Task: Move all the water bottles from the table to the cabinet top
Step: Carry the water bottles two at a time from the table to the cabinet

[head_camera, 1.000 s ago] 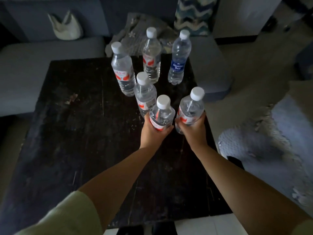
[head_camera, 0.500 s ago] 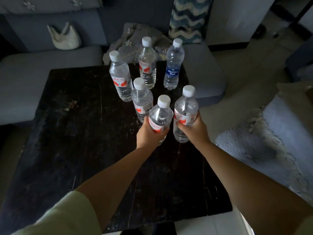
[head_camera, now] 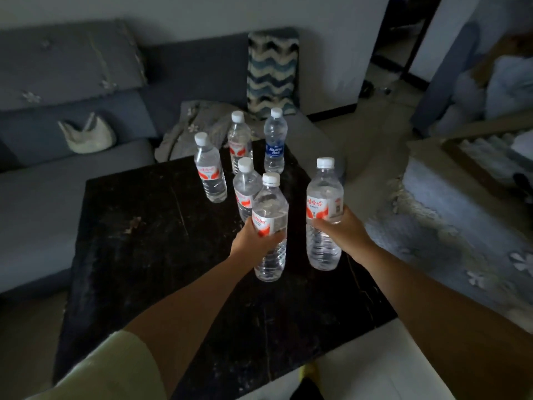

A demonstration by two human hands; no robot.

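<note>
Two bottles gripped, one per hand (head_camera: 253,241) (head_camera: 346,232), four left on table (head_camera: 144,255); next, carry to cabinet.

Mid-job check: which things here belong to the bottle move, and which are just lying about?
Job: bottle in left hand; bottle in right hand; three red-label bottles and the blue-label bottle standing on the table.
Lying about: white bag, zigzag cushion, grey cloth.

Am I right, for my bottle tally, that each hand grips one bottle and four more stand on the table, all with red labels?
Not quite. The head view shows one standing bottle, the blue-labelled bottle, is not red. The rest holds: left hand and right hand each grip one, four stand on the table.
</note>
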